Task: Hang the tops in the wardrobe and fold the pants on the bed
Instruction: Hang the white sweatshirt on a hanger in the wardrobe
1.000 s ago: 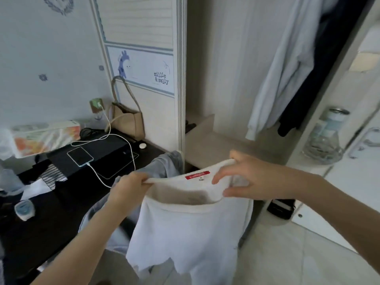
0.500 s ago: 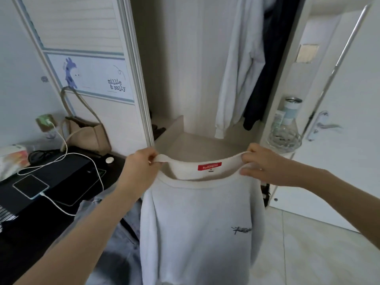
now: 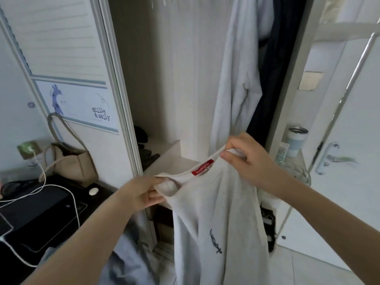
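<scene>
Left hand (image 3: 144, 192) and right hand (image 3: 244, 157) each pinch the neckline of the white top (image 3: 216, 223). The garment hangs below both grips, before the open wardrobe (image 3: 185, 79).

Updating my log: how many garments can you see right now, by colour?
White: 2, the held top and the hanging shirt
Dark: 1, the hanging garment
Grey-blue: 1, the garment low down, under the left arm
Total: 4
</scene>
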{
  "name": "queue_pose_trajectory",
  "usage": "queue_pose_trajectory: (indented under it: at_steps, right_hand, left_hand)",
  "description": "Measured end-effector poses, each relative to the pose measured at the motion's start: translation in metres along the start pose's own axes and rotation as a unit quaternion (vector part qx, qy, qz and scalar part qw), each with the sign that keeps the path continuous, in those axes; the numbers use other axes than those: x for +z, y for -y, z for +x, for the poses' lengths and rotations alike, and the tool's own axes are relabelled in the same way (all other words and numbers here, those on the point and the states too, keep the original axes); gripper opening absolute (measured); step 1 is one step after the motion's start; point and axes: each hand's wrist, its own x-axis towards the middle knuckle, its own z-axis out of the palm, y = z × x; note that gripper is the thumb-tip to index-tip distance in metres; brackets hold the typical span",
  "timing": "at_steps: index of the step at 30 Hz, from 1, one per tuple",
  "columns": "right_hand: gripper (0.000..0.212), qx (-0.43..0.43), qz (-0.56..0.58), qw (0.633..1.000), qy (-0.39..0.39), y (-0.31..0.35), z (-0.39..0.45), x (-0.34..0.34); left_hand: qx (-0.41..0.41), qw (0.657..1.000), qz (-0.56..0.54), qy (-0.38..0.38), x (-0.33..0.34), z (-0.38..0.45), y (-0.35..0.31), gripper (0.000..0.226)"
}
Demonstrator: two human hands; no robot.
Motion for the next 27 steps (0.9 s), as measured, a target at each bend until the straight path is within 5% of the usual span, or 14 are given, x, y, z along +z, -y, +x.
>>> queue_pose_trajectory:
  at_steps: [8, 12, 14, 17, 18, 22, 25, 27]
  right_hand:
    - [0.026, 0.048, 0.026, 0.996, -0.076, -0.042, 0.046, 0.0]
    - [0.032, 0.059, 0.061, 0.986, -0.14, -0.053, 0.07, 0.001]
    - [0.033, 0.074, 0.106, 0.977, -0.169, -0.054, 0.089, 0.007]
    - [0.03, 0.064, 0.102, 0.976, -0.183, -0.049, 0.114, 0.024]
    - [0.03, 0.058, 0.096, 0.978, -0.176, -0.047, 0.117, 0.028]
    - [0.025, 0.028, 0.021, 0.988, -0.149, -0.05, 0.147, 0.045]
    - [0.028, 0.044, -0.072, 0.985, -0.151, -0.064, 0.17, 0.049]
    - [0.027, 0.088, -0.113, 0.978, -0.153, -0.074, 0.182, 0.049]
  left_hand:
    - [0.076, 0.989, 0.12, 0.05, 0.022, 0.005, -0.089, 0.02]
    - [0.133, 0.971, 0.193, -0.05, 0.005, 0.028, -0.122, 0.019]
    - [0.177, 0.917, 0.335, -0.123, -0.01, 0.049, -0.141, 0.021]
    - [0.191, 0.758, 0.59, -0.202, -0.027, 0.074, -0.156, 0.026]
    - [0.184, 0.761, 0.587, -0.206, -0.029, 0.077, -0.158, 0.027]
    - [0.144, 0.965, 0.202, -0.087, -0.05, 0.096, -0.195, 0.018]
    - [0.086, 0.994, -0.026, 0.061, -0.055, 0.104, -0.22, 0.012]
    - [0.058, 0.992, -0.038, 0.104, -0.051, 0.107, -0.235, 0.011]
